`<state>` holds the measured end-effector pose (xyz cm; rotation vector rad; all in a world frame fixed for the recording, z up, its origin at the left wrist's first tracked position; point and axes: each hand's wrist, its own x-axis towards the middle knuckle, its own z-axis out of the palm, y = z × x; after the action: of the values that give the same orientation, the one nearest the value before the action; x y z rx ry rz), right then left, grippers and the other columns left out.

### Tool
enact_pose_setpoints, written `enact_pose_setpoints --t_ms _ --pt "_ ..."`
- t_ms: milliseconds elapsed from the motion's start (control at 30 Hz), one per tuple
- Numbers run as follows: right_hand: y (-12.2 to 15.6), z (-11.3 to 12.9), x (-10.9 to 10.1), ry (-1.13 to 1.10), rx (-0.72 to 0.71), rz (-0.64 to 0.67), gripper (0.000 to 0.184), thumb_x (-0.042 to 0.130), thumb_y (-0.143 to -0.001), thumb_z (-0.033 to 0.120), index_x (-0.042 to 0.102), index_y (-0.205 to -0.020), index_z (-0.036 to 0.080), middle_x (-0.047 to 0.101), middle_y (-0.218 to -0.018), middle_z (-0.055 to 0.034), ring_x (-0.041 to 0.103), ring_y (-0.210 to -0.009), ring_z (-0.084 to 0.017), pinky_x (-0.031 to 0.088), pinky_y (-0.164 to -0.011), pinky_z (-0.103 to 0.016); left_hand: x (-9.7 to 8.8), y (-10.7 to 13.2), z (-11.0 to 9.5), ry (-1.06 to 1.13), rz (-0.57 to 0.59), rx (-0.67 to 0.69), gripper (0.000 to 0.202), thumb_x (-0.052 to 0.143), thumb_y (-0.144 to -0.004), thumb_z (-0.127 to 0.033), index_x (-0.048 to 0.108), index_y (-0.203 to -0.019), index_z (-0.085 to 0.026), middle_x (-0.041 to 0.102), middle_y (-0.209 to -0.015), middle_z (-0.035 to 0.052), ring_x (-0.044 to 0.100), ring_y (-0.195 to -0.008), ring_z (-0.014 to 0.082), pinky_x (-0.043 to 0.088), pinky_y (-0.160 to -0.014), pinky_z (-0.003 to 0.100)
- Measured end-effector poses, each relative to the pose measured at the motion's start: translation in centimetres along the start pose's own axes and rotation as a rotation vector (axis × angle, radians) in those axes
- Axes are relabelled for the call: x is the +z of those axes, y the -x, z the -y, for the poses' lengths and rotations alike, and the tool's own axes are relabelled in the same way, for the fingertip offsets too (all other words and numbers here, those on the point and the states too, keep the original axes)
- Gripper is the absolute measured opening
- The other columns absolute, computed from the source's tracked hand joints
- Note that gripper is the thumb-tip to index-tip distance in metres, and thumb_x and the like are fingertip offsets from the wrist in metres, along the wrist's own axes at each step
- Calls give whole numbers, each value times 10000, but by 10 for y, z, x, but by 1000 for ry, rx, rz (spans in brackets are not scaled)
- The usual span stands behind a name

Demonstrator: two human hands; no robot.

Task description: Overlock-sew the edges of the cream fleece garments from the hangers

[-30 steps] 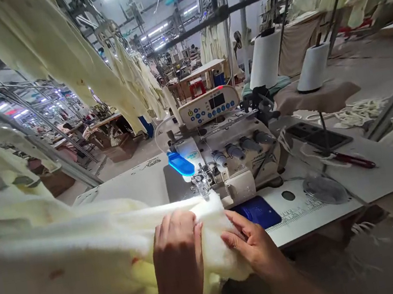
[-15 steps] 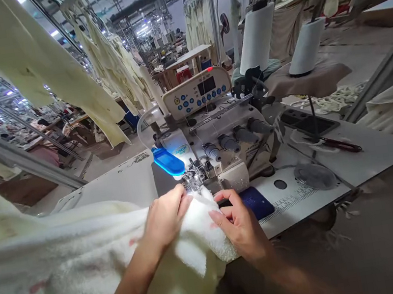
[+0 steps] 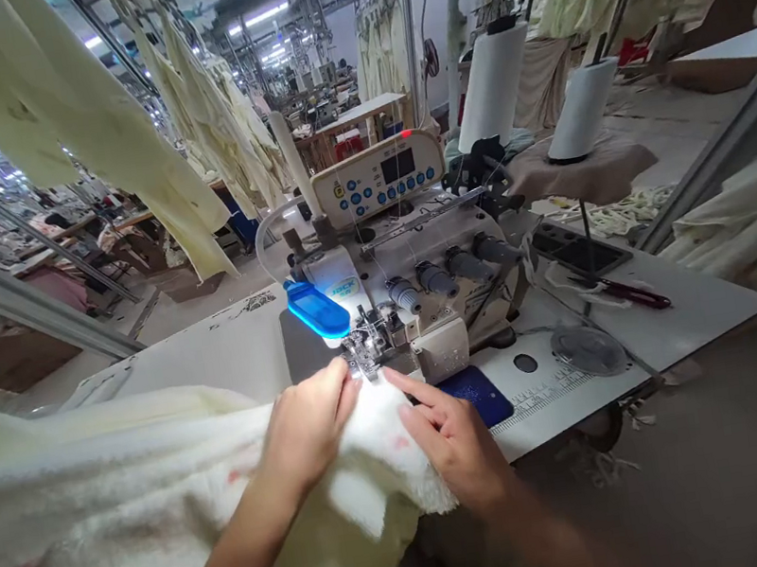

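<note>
White fleece fabric (image 3: 373, 428) with faint pink marks runs under the presser foot (image 3: 366, 362) of an overlock sewing machine (image 3: 449, 272). My left hand (image 3: 307, 424) is closed on the fabric just left of the foot, thumb and fingers pressed together on it. On the right, my right hand (image 3: 456, 434) has its index finger stretched along the fabric edge close to the foot. Its thumb lies on the fleece and its other fingers curl under, partly hidden. A blue transparent guard (image 3: 318, 310) sits above the needle area, where a lamp shines brightly.
Fabric spreads over the left of the white table (image 3: 216, 347). To the right are a dark blue pad (image 3: 479, 395), a clear round dish (image 3: 588, 349) and dark-red-handled snips (image 3: 639, 292). Thread cones (image 3: 492, 83) stand behind; cream garment pieces (image 3: 111, 134) hang at left.
My right hand has gone from pinching the fabric edge to laying its index finger forward near the foot. The fleece edge lies flatter there. The view has shifted slightly.
</note>
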<state>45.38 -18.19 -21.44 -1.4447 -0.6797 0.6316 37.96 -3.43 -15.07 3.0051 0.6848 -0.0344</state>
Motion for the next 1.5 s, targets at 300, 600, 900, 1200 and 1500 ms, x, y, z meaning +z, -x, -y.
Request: enact_pose_setpoints --t_ms 300,600,900,1200,1500 --pt "30 -8 0 -104 6 58 465 516 -855 275 345 -1283 210 574 -628 42 514 -526 -111 401 -502 -191 25 45 -17 -92 -584 424 364 490 -867 -386 521 -1118 -125 625 -1109 140 567 -1062 251 439 -913 397" --pt "29 -37 13 -89 -34 23 292 617 -749 280 540 -1010 175 599 -915 -49 554 -814 -185 464 -729 -280 58 76 -23 190 -705 522 291 445 -835 -26 584 -1068 -130 676 -1043 102 579 -1084 189 470 -924 342" --pt "62 -13 -8 82 -111 182 379 528 -851 418 483 -583 154 423 -608 18 397 -596 -113 311 -526 -216 53 91 -45 330 -750 431 230 552 -802 -71 625 -1001 -160 616 -756 40 575 -720 132 494 -664 263" --pt "66 0 -27 124 -157 336 313 370 -928 277 541 -686 177 470 -629 15 449 -598 -119 371 -576 -235 52 106 -43 141 -730 562 264 502 -828 -61 603 -1072 -64 642 -907 100 574 -901 172 438 -861 341" --pt "36 -17 -47 437 -815 142 121 461 -927 211 581 -919 224 649 -904 -26 591 -770 -138 447 -689 -274 48 84 -63 256 -706 569 170 489 -782 -39 590 -903 -103 603 -731 38 549 -677 128 509 -796 347"
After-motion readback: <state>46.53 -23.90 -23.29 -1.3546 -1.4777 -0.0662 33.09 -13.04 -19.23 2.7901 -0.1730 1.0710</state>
